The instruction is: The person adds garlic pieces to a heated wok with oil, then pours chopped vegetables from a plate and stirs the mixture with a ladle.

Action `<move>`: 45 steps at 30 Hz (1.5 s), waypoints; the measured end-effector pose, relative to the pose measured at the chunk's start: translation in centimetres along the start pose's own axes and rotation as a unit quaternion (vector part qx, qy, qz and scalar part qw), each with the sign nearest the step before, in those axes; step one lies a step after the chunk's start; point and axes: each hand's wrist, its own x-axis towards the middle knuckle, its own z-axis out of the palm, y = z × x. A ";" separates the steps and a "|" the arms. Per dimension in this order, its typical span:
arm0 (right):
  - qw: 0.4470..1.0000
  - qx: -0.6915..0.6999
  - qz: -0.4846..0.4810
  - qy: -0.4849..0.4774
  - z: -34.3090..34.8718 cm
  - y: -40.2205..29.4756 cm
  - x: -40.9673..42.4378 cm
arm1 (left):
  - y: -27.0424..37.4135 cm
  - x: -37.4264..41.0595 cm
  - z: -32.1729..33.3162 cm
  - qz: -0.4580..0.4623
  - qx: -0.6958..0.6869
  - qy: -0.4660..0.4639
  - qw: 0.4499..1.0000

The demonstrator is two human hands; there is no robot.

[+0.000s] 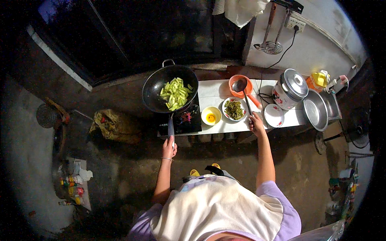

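My left hand (170, 147) grips the handle of a dark wok (151, 87), which is tilted above the black induction cooktop (187, 120). Pieces of pale green vegetable (176, 95) lie in the wok. In my right hand (257, 123) is the handle of a metal ladle (239, 85), its bowl over an orange plastic dipper (249, 80). Between my hands stand a yellow bowl (208, 119) with egg yolk in it and a plate with chopped green vegetables (234, 109). Whether the dipper holds liquid, I cannot tell.
On the white tiled counter (211, 90), right of my right hand, stand a floral plate (274, 116), a lidded rice cooker (286, 90) and a metal basin (315, 110). A cable runs up to a wall socket (296, 24). A ladle and a skimmer (273, 47) hang on the wall.
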 end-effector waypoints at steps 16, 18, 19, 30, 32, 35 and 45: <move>0.996 0.074 0.040 -0.038 2.1 -1.7 0.1 | 0.4 -0.4 0.2 -0.010 0.008 0.008 1.000; 0.989 0.137 0.045 -0.043 1.8 -1.8 0.1 | 0.5 -0.5 0.2 -0.010 0.005 0.003 1.000; 0.980 0.180 0.054 -0.060 1.4 -1.7 0.2 | 0.6 -0.6 0.3 -0.008 0.004 -0.001 1.000; 0.912 0.359 0.139 -0.141 -0.9 -2.6 -0.4 | 0.0 -0.1 0.0 0.004 -0.003 -0.003 1.000; 0.896 0.387 0.153 -0.154 -0.3 -3.1 -1.7 | -0.1 -0.1 -0.3 -0.004 -0.001 -0.008 1.000; 0.902 0.390 0.111 -0.146 0.2 -3.8 -3.2 | 0.0 0.0 -0.3 -0.011 -0.006 -0.015 1.000; 0.875 0.421 0.110 -0.214 2.9 -6.6 -9.3 | -0.9 0.5 -0.3 -0.012 -0.041 0.002 0.999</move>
